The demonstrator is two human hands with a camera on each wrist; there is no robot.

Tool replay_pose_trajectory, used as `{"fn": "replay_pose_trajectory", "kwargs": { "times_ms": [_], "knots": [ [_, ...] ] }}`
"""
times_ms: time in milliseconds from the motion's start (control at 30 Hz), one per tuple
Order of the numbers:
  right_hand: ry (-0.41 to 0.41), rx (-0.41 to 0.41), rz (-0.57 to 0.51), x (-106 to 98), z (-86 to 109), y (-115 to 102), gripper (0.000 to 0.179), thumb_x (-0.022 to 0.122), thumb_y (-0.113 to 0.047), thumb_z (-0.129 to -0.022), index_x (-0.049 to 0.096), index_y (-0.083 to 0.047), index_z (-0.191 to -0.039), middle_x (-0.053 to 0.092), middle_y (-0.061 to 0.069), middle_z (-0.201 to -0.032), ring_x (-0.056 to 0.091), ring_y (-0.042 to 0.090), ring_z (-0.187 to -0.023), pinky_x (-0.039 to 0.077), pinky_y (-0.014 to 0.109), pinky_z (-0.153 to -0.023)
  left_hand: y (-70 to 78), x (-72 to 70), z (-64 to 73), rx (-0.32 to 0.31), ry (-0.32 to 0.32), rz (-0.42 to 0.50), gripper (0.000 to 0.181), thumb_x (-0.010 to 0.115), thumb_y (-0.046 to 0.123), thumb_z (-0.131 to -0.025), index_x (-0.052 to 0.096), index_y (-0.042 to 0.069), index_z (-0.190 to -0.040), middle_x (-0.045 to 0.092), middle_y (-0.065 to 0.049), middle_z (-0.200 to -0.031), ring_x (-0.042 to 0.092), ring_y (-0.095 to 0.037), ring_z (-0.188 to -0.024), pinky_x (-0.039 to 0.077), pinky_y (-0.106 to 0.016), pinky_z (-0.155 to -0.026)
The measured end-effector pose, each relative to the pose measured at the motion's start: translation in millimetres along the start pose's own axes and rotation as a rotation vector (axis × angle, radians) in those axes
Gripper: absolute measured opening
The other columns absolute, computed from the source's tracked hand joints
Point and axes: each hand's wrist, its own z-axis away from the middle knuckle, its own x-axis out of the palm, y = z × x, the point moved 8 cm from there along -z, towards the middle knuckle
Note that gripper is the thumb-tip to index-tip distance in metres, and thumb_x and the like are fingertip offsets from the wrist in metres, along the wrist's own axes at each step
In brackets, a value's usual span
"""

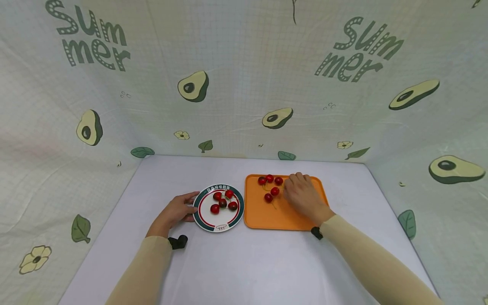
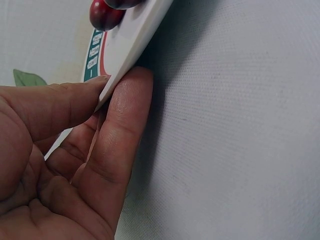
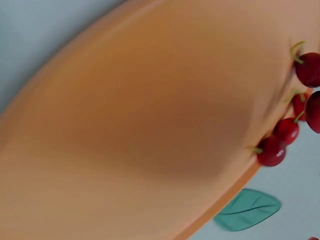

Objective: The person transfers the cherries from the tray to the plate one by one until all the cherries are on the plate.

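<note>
My left hand [image 1: 177, 212] holds the left rim of a round white plate [image 1: 207, 222] with a dark green border and red ring. In the left wrist view, the thumb lies on top of the plate [image 2: 137, 42] and the fingers are beneath its edge. Several dark red cherries [image 1: 215, 209] sit on the plate. Over the right half of an orange tray [image 1: 263, 218] is my right hand [image 1: 303, 197], its fingers bent and their tips hidden. Several stemmed cherries [image 1: 268, 198] lie on the tray just left of that hand. The right wrist view shows tray cherries [image 3: 271, 151] but no hand.
Plate and tray stand side by side, almost touching, on a white-covered table [image 1: 244, 267]. A pale cloth [image 1: 228, 55] printed with avocados and leaves hangs behind and at both sides. Each wrist carries a black strap piece [image 1: 178, 242].
</note>
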Motion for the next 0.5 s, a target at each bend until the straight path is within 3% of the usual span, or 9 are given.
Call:
{"fn": "replay_pose_trajectory", "kwargs": {
  "times_ms": [500],
  "knots": [
    [0.127, -0.194, 0.008, -26.5, -24.8, -72.7, 0.018, 0.072, -0.021, -0.098, 0.064, -0.006, -0.099, 0.058, 0.009, -0.092, 0.051, 0.028, -0.092, 0.044, 0.038, -0.08, -0.8, -0.4, -1.1, -0.005, 0.004, -0.004, 0.07, 0.068, 0.002, -0.098, 0.044, 0.019, -0.162, 0.049, -0.023, -0.149, 0.068, -0.019, -0.085, 0.064, -0.03, -0.075]
  ]
}}
